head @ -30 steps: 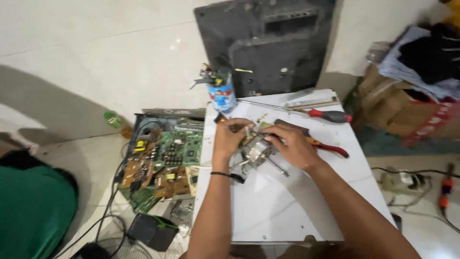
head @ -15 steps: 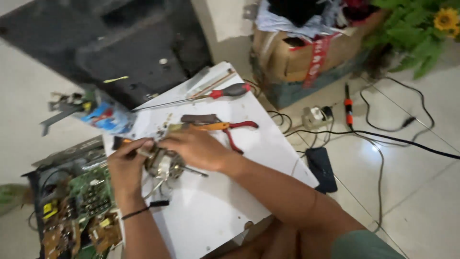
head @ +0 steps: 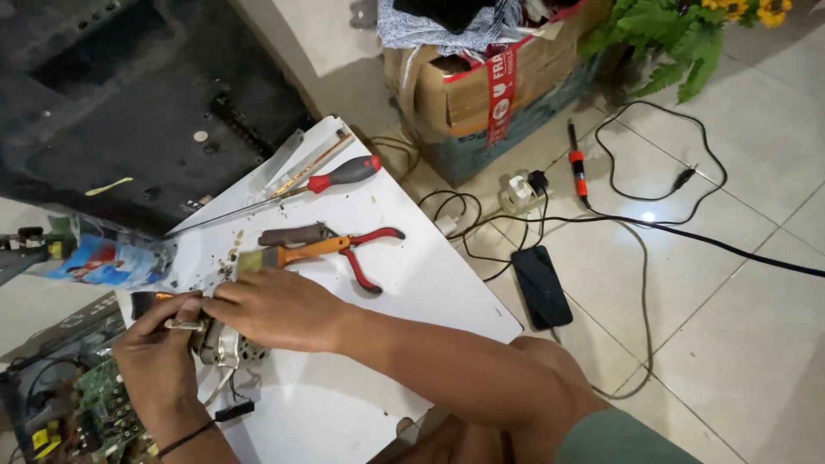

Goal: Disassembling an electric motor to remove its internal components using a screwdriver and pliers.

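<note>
Both my hands clench the small motor [head: 225, 342] — left hand [head: 159, 352] beneath, right hand [head: 279, 308] over it, its shaft pointing left.

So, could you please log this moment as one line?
left hand: holds motor | right hand: on motor | pliers, screwdriver: lying on board | phone: on floor
</note>
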